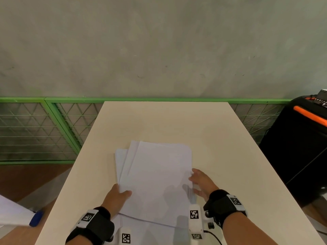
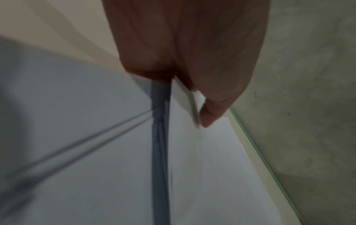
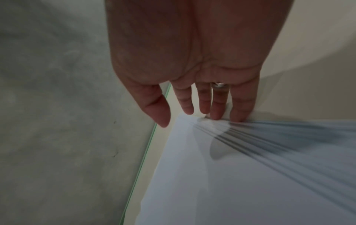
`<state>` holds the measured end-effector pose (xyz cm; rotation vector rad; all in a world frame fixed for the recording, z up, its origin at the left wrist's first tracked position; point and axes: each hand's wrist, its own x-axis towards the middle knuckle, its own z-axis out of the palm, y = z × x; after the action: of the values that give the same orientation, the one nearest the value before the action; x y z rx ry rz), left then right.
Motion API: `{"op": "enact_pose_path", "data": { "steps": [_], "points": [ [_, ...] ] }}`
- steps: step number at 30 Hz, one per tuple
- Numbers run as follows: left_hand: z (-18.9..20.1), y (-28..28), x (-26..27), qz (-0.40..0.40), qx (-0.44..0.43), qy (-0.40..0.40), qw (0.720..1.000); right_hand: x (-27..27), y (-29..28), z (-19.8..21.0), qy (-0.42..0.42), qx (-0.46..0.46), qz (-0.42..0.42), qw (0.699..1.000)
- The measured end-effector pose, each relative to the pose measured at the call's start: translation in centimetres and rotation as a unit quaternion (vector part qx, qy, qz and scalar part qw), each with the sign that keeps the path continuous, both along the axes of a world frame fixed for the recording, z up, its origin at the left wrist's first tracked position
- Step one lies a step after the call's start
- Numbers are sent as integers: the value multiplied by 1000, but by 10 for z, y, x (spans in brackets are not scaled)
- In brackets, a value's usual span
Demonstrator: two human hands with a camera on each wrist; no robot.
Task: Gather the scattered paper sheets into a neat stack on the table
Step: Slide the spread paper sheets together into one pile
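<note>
A loose pile of white paper sheets (image 1: 155, 181) lies on the beige table (image 1: 177, 121), its edges fanned out at the left and far side. My left hand (image 1: 120, 195) pinches the pile's left edge, thumb on top, fingers hidden beneath; the left wrist view shows the thumb (image 2: 210, 117) over the sheets (image 2: 202, 167). My right hand (image 1: 200, 183) stands on edge against the pile's right side. Its straight fingers (image 3: 238, 111) touch the fanned sheet edges (image 3: 250, 167). More sheets (image 1: 150, 232) lie under the pile near the table's front edge.
A green mesh fence (image 1: 44, 129) runs behind the table, under a grey wall. A black case with orange trim (image 1: 300, 138) stands at the right. A blue object (image 1: 36, 218) and white material lie at the lower left, off the table.
</note>
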<state>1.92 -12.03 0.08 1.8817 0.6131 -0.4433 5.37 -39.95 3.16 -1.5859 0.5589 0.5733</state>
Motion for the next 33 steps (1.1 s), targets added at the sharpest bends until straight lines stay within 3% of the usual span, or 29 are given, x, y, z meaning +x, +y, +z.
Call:
{"op": "enact_pose_path", "data": {
  "steps": [6, 11, 15, 23, 27, 30, 33],
  "points": [
    [-3, 13, -17, -5, -97, 73, 993, -8, -5, 2, -15, -9, 11, 1000],
    [0, 10, -26, 30, -175, 81, 981, -11, -10, -9, -25, -171, -3, 985],
    [4, 6, -16, 78, -198, 69, 975, -8, -4, -9, 28, -275, 18, 961],
    [3, -18, 2, 140, -105, 49, 983, 17, 14, -8, 84, -303, 69, 947],
    [-2, -12, 8, 165, -136, 65, 975, 9, 15, -3, 81, -260, 60, 960],
    [-2, -12, 4, 146, -133, 72, 978, 3, 15, -2, 65, -242, 21, 968],
    [1, -21, 0, 77, -11, 54, 995, 3, 18, -13, 89, -221, 38, 971]
  ]
}}
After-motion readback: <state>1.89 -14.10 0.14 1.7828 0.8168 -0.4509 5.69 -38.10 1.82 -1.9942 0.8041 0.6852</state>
